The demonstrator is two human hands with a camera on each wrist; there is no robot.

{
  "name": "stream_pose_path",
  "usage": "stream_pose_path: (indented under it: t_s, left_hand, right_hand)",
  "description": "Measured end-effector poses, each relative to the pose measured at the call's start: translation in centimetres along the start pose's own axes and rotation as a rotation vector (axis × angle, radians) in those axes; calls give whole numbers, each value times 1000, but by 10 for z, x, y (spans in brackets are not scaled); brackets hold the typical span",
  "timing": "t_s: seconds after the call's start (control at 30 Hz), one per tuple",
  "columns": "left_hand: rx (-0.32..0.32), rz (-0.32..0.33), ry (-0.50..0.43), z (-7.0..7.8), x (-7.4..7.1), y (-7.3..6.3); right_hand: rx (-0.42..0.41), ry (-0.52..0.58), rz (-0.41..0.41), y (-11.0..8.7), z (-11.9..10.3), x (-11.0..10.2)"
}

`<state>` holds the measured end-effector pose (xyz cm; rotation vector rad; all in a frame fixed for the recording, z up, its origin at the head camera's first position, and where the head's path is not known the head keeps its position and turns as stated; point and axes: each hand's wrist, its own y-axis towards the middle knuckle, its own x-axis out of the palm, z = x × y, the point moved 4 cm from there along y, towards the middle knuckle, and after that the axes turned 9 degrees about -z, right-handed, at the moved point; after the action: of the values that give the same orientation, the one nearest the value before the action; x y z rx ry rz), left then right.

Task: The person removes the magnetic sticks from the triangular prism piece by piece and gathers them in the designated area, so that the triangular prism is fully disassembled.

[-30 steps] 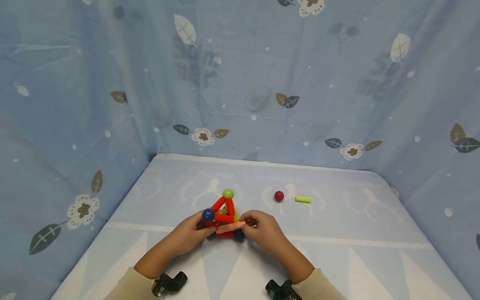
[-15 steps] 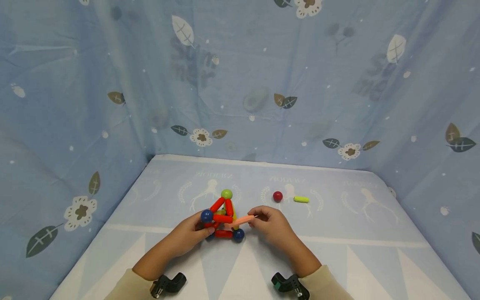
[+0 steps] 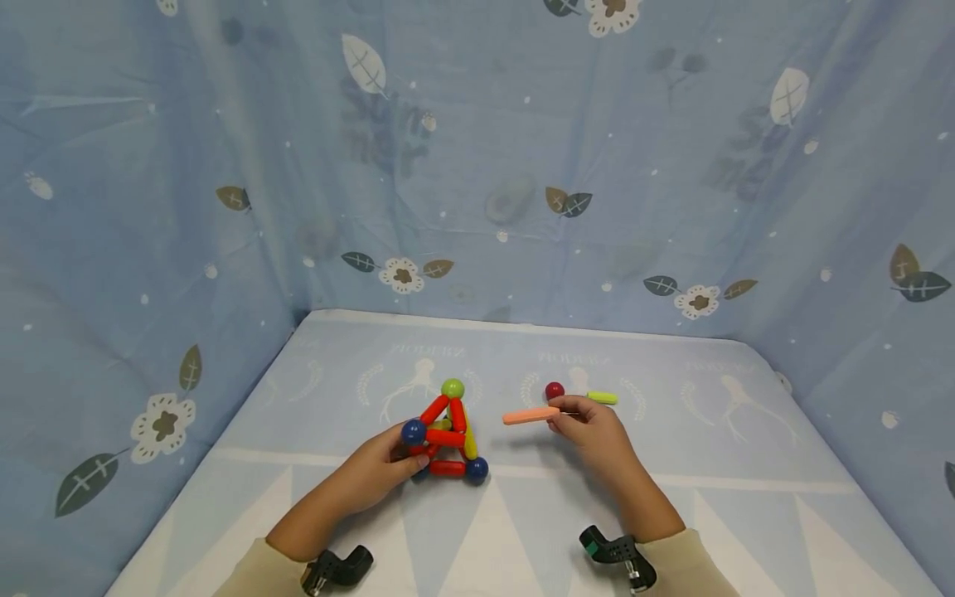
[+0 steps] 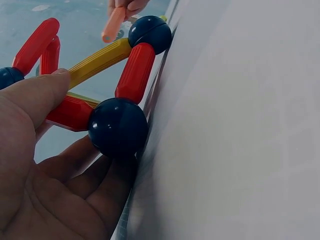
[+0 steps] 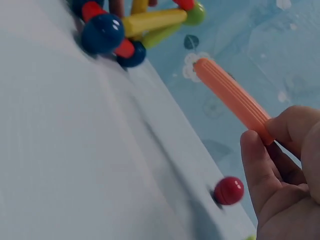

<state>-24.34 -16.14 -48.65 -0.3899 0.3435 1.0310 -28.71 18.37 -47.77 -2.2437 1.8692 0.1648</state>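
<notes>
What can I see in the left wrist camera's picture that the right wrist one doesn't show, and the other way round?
Only the left wrist view shows the left hand from its palm side, fingers below a blue ball.

Only the right wrist view shows the loose red ball and the green ball of the toy frame.

Both show the orange stick pinched by the right hand, and parts of the toy frame.

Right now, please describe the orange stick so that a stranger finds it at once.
Over the pale patterned table, find the right hand. It pinches a straight, ridged, plastic-looking orange stick by one end. Nearby sticks are red, yellow or lime; only this one is orange.
</notes>
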Motion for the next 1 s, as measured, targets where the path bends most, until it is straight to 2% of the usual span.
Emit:
stream_pose_path:
  t_s: [0.27, 0.47, 0.73, 0.9, 1.0]
  left_hand:
    - [-9, 16, 0, 2, -1, 0]
    - [-10, 13, -1, 3, 0, -2]
    - [-19, 29, -6, 2, -4, -3]
    - [0, 0, -22, -1, -2, -1]
    - [18, -11, -17, -2, -1, 1]
  right_hand:
    - [14, 17, 37, 1, 1, -55]
    - [50, -49, 94, -4, 1, -92]
    - [86, 17, 140, -1, 23, -116]
    - [105, 7, 200, -3, 38, -135]
    - [143, 16, 232, -6, 44, -146]
